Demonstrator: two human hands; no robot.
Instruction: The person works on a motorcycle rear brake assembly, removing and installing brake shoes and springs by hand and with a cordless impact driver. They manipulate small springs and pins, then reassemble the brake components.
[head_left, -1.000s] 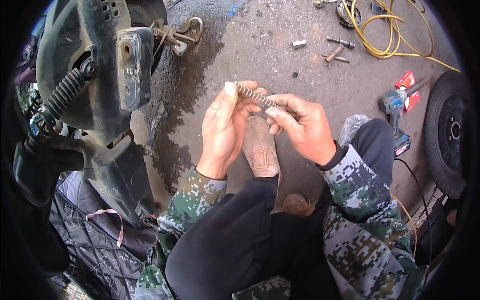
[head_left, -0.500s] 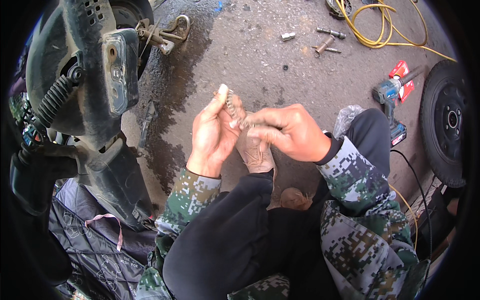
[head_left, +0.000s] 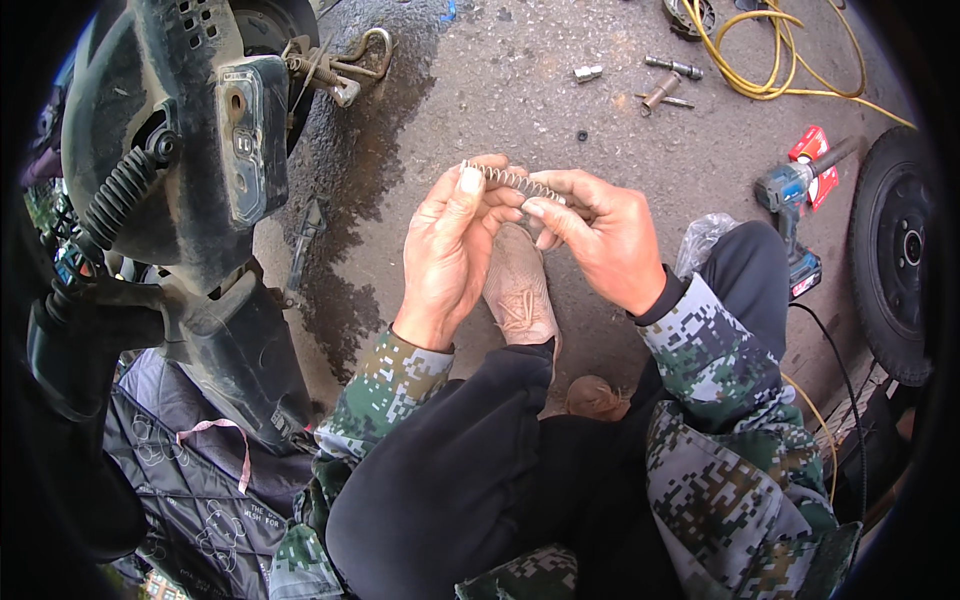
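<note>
A thin metal coil spring (head_left: 514, 182) is stretched out between my two hands, above my shoe. My left hand (head_left: 450, 230) pinches its left end between thumb and fingers. At the other end, my right hand (head_left: 605, 230) grips the spring with thumb and forefinger. The coils between the two grips show plainly, slanting slightly down to the right. Beyond my hands on the ground lie a small black ring (head_left: 582, 135), a short silver fitting (head_left: 588, 73), a dark metal shaft (head_left: 674, 67) and a brownish metal tube (head_left: 661, 92) with a thin rod across it.
A scooter (head_left: 190, 200) with a black shock absorber (head_left: 122, 200) stands close on the left. To the right are a cordless impact wrench (head_left: 790, 200), a red box (head_left: 815, 170) and a wheel (head_left: 895, 250). A yellow hose (head_left: 775, 80) lies coiled at the far right.
The spring has turned from a steep, partly covered slant to nearly level and more exposed. My right hand has shifted slightly up and right, its fingers now at the spring's right end.
</note>
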